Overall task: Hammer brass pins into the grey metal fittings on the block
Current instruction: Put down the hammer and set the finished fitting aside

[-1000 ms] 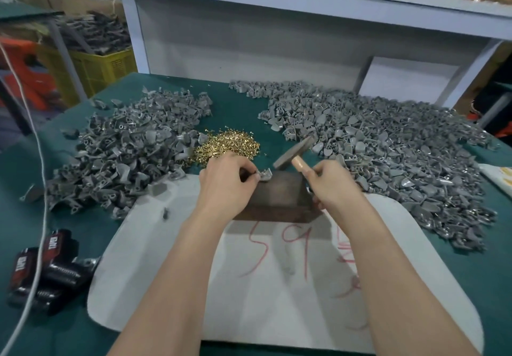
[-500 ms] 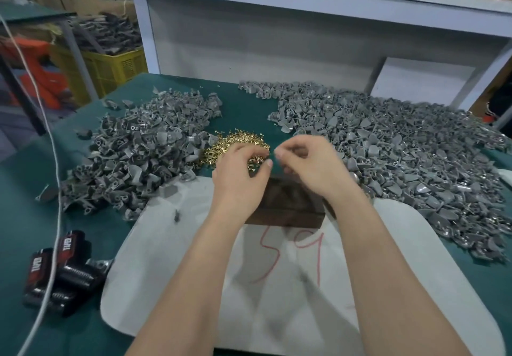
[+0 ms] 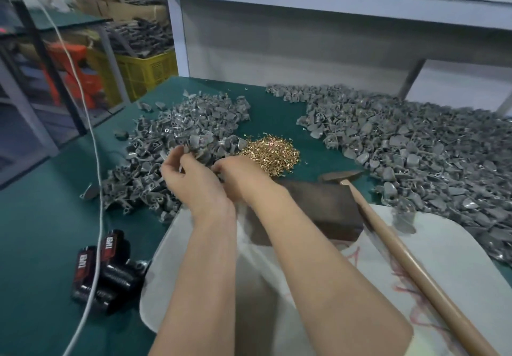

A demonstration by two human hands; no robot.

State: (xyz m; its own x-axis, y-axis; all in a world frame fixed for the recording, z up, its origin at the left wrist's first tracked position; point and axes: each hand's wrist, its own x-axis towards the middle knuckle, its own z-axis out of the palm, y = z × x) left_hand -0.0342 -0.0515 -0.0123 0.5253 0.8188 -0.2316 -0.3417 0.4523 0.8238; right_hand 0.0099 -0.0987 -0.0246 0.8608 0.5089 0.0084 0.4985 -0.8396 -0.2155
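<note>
My left hand (image 3: 194, 181) and my right hand (image 3: 239, 175) are side by side at the near edge of the left pile of grey metal fittings (image 3: 177, 139). The left hand's curled fingers pinch a small grey fitting from the pile. My right hand's fingertips are hidden behind its back. A heap of brass pins (image 3: 270, 153) lies just right of the hands. The dark brown block (image 3: 318, 203) sits behind my right forearm. The hammer (image 3: 388, 234) lies untouched, its head on the block's far edge and its wooden handle running to the lower right.
A much larger pile of grey fittings (image 3: 415, 156) covers the right of the green table. A white board (image 3: 346, 286) with red writing lies under the block. Black battery packs (image 3: 105, 267) and a white cable (image 3: 95, 189) lie at the left. A white shelf frame (image 3: 304, 4) stands behind.
The hammer has left my right hand and now lies across the block. Both hands moved left from the block to the left pile of fittings. The view swung left.
</note>
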